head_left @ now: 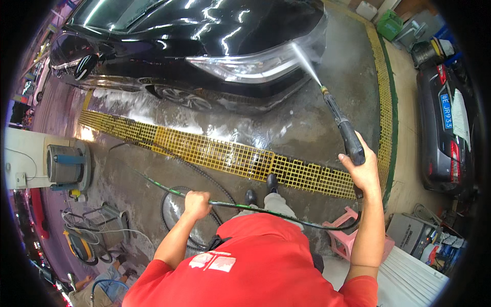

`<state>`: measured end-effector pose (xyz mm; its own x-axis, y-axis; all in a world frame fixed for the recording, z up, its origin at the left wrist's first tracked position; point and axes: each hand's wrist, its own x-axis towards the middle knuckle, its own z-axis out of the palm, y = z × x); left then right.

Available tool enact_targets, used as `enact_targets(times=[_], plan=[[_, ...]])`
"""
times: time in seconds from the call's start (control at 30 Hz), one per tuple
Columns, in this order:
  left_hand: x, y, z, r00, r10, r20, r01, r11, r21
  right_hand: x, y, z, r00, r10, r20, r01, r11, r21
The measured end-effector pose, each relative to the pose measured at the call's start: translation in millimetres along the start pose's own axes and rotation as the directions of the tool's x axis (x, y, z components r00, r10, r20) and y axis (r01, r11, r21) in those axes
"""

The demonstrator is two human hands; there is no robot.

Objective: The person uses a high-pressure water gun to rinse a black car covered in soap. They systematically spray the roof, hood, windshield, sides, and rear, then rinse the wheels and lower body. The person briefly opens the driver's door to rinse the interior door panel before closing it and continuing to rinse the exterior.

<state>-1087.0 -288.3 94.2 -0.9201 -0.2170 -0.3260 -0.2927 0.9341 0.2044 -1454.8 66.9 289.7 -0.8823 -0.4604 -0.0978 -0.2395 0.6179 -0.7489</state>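
My right hand (364,165) grips the handle of a black pressure-washer spray gun (341,121) with a brass-coloured tip. A white water jet (305,63) leaves the nozzle and strikes the front corner of a black car (253,34), at the end of its headlight (245,69). Mist hangs around that corner. Closed around a black and green hose (264,210), my left hand (197,205) holds it across my front at waist height. The hose bends up on the right toward the gun. Water and white foam lie on the floor beside the car's front wheel (184,96).
A yellow drain grating (215,149) runs between my feet and the car. Hose loops (167,215) lie on the wet floor to my left. A pink plastic stool (341,234) stands close on my right. At lower left are a wheeled machine (99,226) and another person (107,284).
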Motion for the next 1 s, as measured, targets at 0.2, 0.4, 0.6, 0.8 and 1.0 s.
enact_targets(times=[0.2, 0.4, 0.6, 0.8, 1.0], plan=[[-7.3, -8.9, 12.0, 0.994, 0.11, 0.009, -0.109, 0.992, -0.068, -28.1, -34.6, 50.4, 0.939, 0.022, 0.342, 0.0, 0.998, -0.065], [-26.3, -9.1, -1.0, 0.992, 0.082, -0.095, -0.086, 0.995, -0.046, -15.3, -5.4, 69.2, 0.911, 0.128, 0.391, -0.069, 0.984, -0.163], [-53.1, 11.0, -11.9, 0.992, 0.031, -0.121, -0.032, 0.999, -0.003, 15.5, 62.2, 54.7, 0.962, 0.254, 0.097, -0.241, 0.962, -0.128], [-44.6, 64.2, -41.4, 0.979, -0.054, -0.197, 0.064, 0.997, 0.044, 23.1, 92.7, 1.5, 0.989, 0.141, 0.045, -0.14, 0.99, -0.012], [16.7, 136.7, -88.1, 0.954, 0.029, -0.298, -0.005, 0.997, 0.08, -9.3, 121.7, -66.7, 0.981, 0.097, 0.166, -0.111, 0.991, 0.078]])
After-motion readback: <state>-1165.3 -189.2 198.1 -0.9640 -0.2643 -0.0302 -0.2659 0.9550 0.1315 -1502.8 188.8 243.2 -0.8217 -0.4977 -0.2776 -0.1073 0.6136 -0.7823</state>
